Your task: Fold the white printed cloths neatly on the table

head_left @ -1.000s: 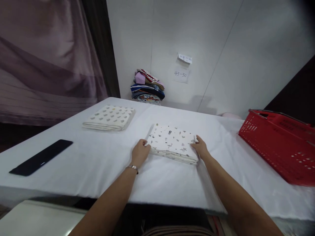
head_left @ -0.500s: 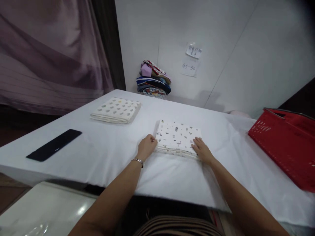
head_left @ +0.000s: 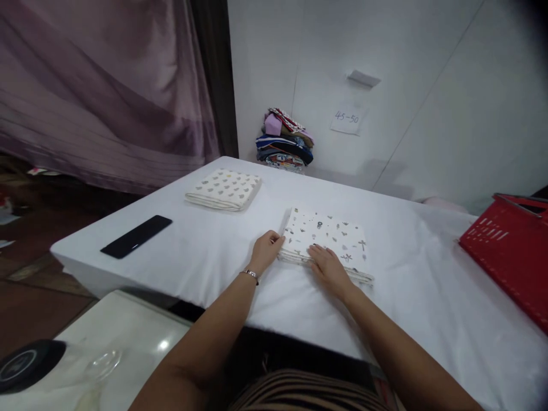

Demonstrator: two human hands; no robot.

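Observation:
A folded white cloth with small printed motifs (head_left: 327,231) lies in front of me on the white-covered table (head_left: 205,245). At its near left corner, my left hand (head_left: 266,249) has its fingers pinched on the cloth's edge. My right hand (head_left: 330,268) rests flat over the near edge, left of the middle, with its fingers stretched out on the top layer. Farther back to the left lies a second folded cloth with a grey leaf-like print (head_left: 225,188), apart from both hands.
A black flat slab (head_left: 137,236) lies at the table's left. On the right stands a red plastic basket (head_left: 509,251). Beyond the far edge rises a pile of folded clothes (head_left: 285,140) against the wall. A white surface (head_left: 124,325) is below the table at left.
My right hand has slid left along the cloth's near edge, away from its right side. My left hand stays at the left corner. The view has turned slightly left.

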